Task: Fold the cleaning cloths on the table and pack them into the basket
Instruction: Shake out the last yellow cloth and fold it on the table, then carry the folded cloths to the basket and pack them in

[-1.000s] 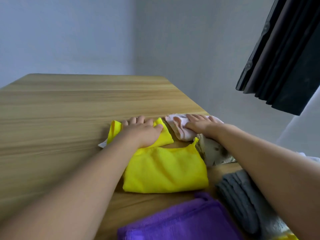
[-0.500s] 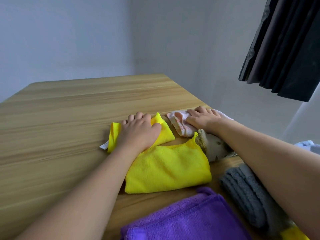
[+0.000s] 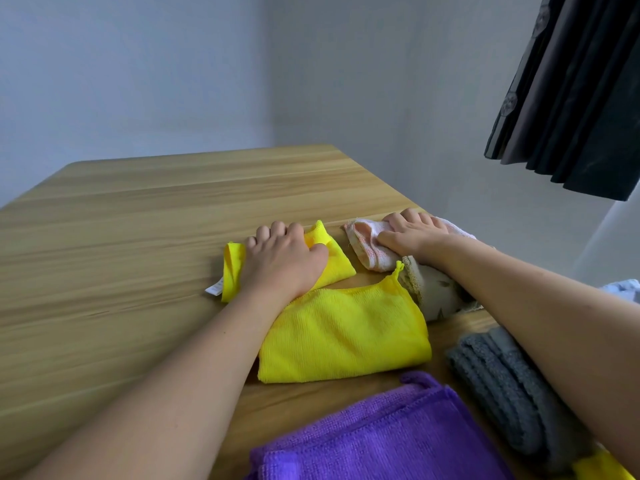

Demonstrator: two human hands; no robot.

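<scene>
The left hand (image 3: pixel 282 261) lies palm-down on the far part of a yellow microfibre cloth (image 3: pixel 343 336), fingers curled over its folded far edge, pinning it to the wooden table (image 3: pixel 138 237); a white label (image 3: pixel 214 289) pokes out at the cloth's left; the right hand (image 3: pixel 414 235) presses flat, fingers spread, on a pink-and-white cloth (image 3: pixel 367 247) near the table's right edge; a beige cloth (image 3: pixel 433 292) sits just nearer; a folded grey cloth (image 3: pixel 498 386) and a purple cloth (image 3: pixel 381 445) lie nearest; a dark curtain (image 3: pixel 571 98) hangs at far right.
</scene>
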